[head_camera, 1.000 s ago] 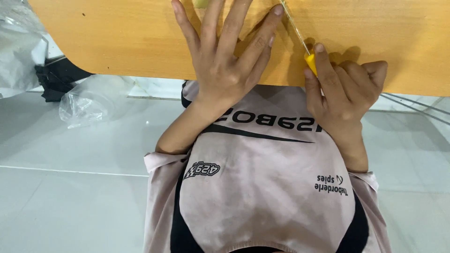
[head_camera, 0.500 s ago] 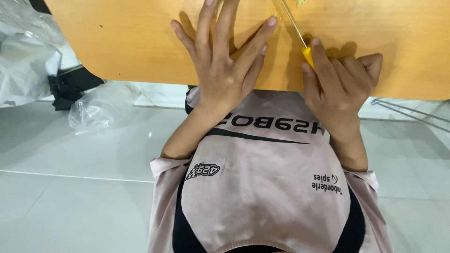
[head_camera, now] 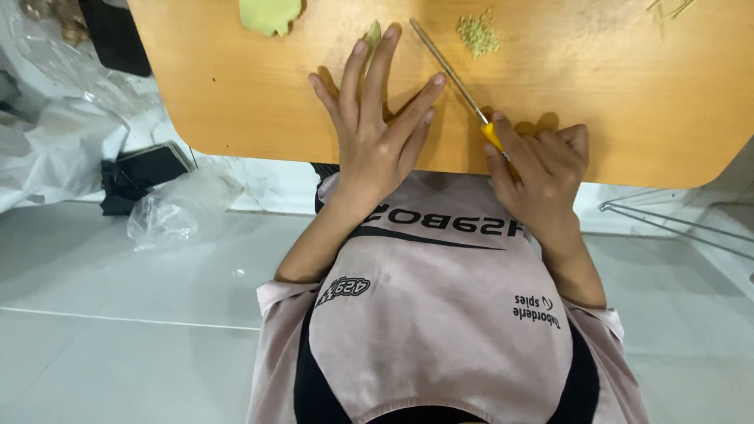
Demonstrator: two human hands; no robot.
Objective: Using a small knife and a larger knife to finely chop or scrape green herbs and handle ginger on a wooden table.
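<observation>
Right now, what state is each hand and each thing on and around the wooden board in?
left hand: flat on the board, fingers spread, open
right hand: closed in a grip on the knife handle
knife: blade low over the board, tip pointing away
wooden board: lying flat
pale green slice: at the left fingertips, uncut
chopped green bits: small heap
pale green chunk: whole, at the far edge
clear plastic bag: crumpled on the floor

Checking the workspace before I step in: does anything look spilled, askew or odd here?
Nothing is spilled or damaged. The left hand lies flat, fingers spread, on the wooden board, touching a small green slice. The right hand grips a yellow-handled knife. A minced pile sits tidy; crumpled plastic bags clutter the floor.
</observation>
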